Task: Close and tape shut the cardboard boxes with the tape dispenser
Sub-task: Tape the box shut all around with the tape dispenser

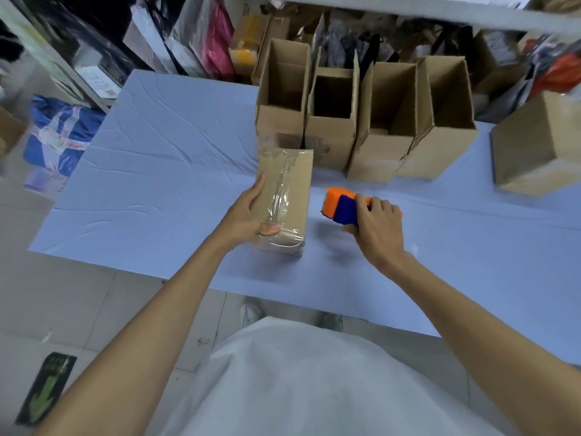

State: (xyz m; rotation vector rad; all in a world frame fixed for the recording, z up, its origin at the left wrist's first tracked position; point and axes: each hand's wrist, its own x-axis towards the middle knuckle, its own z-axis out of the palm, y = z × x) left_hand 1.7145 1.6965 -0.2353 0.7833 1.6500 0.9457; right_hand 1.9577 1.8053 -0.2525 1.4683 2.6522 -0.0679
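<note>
Both hands reach over the table (151,184), apart from each other and each clamped on its own thing. The person's left hand (248,215) grips the near left corner of a closed box (294,190) — fingers along its left side, thumb pressed on its near end. Clear tape runs down the box's top seam and wraps over that near end. The box lies on the pale blue cloth near the middle of the table. Just to its right, not touching it, the right hand (379,229) curls round the orange-and-blue tape dispenser (341,206), low over the cloth; whether it rests there cannot be told. Farther back stand four open boxes (330,146) side by side, flaps up. At the far right sits another box (534,152), blurred. Behind everything are shelves (408,11) crammed with bags.
</note>
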